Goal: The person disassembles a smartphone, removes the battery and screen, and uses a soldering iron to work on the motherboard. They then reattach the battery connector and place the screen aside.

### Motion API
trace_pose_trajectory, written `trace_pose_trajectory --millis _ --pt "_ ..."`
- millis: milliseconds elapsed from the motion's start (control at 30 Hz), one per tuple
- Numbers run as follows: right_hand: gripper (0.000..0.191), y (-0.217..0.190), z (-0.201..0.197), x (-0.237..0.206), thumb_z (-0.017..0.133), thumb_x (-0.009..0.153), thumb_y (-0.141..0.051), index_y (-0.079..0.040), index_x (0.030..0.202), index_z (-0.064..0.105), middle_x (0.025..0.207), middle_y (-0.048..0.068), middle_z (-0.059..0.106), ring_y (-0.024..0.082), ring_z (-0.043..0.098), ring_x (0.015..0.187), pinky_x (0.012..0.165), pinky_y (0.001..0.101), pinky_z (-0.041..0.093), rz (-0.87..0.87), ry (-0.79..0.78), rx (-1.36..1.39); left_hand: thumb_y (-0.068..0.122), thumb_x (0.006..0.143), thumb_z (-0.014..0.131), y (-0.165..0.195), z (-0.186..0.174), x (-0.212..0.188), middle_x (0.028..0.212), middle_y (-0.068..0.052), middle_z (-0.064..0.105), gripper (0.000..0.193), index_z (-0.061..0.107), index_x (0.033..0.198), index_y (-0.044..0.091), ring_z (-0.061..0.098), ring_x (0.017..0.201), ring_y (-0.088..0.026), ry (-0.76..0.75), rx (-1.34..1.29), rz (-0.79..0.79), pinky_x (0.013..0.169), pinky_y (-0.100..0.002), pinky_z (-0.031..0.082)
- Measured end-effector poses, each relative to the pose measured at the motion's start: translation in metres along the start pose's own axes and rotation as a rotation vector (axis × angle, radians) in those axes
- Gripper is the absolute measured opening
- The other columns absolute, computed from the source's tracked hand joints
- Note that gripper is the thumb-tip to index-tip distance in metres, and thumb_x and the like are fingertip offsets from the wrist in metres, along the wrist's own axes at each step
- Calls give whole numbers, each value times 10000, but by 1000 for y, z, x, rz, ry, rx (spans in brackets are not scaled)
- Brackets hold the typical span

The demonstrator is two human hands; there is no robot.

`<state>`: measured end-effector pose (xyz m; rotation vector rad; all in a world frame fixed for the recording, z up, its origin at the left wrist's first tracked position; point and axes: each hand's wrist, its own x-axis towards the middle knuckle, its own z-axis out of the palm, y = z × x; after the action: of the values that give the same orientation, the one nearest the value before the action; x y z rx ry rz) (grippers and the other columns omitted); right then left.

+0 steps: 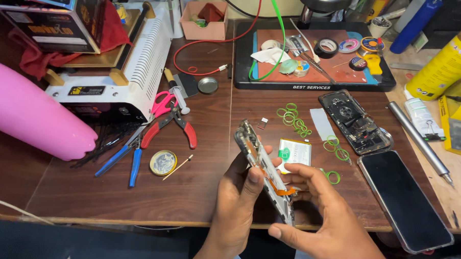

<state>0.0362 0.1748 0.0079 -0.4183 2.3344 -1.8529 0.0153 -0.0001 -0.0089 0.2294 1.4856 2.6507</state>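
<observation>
My left hand (238, 195) grips an opened phone frame (259, 161), held on edge above the wooden table (90, 195). An orange flex ribbon (281, 190) hangs from the frame's lower part. My right hand (320, 213) holds the frame's lower end, its fingertips at the ribbon. Just behind the frame a white phone battery (295, 154) lies flat on the table. Several green rubber bands (293, 117) are scattered around the battery.
A black phone back with exposed parts (354, 121) and a dark phone screen (404, 200) lie to the right. Red-handled pliers (173, 125), blue-handled pliers (132, 156), pink scissors (163, 104) and a round tin (163, 162) lie left. A white machine (121, 72) and a work mat (315, 55) stand behind.
</observation>
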Motion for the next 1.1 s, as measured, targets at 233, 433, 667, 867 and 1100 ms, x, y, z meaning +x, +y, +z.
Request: trace_pose_trajectory --millis 233,433,667,867,1100 --pt "823 -1 -7 5 886 684 -82 -101 1395 472 1279 83 639 203 616 1192 1019 378 499 226 -46 199 437 893 772 10 -6 6 1247 -186 697 742 543 1421 -32 647 1239 -227 -102 55 5 1061 -366 518" --pt "856 9 -7 9 906 776 -119 -68 1508 466 1369 112 618 231 597 1272 994 420 524 195 -127 295 379 885 785 19 -11 11 1222 -186 720 697 586 1406 -39 671 1157 -222 -105 74 -11 1007 -365 542" --pt "843 16 -9 13 878 706 -189 -62 1437 479 1308 144 640 237 657 1218 1043 417 523 263 -63 250 400 912 769 24 -16 13 1150 -139 719 675 603 1388 -49 677 1088 -172 -130 69 -5 1001 -334 534" --pt "803 21 -8 10 884 702 -183 -21 1393 509 1332 147 640 248 631 1223 1053 422 499 199 4 268 372 925 769 19 -14 15 1183 -119 703 674 565 1397 -64 663 1133 -176 -141 46 28 1029 -335 520" --pt "770 23 -14 6 859 744 -141 5 1406 493 1339 182 629 266 601 1279 1091 430 464 76 102 272 303 897 769 15 -11 16 1395 -176 590 790 429 1522 -40 606 1325 -267 -78 23 40 1120 -420 492"
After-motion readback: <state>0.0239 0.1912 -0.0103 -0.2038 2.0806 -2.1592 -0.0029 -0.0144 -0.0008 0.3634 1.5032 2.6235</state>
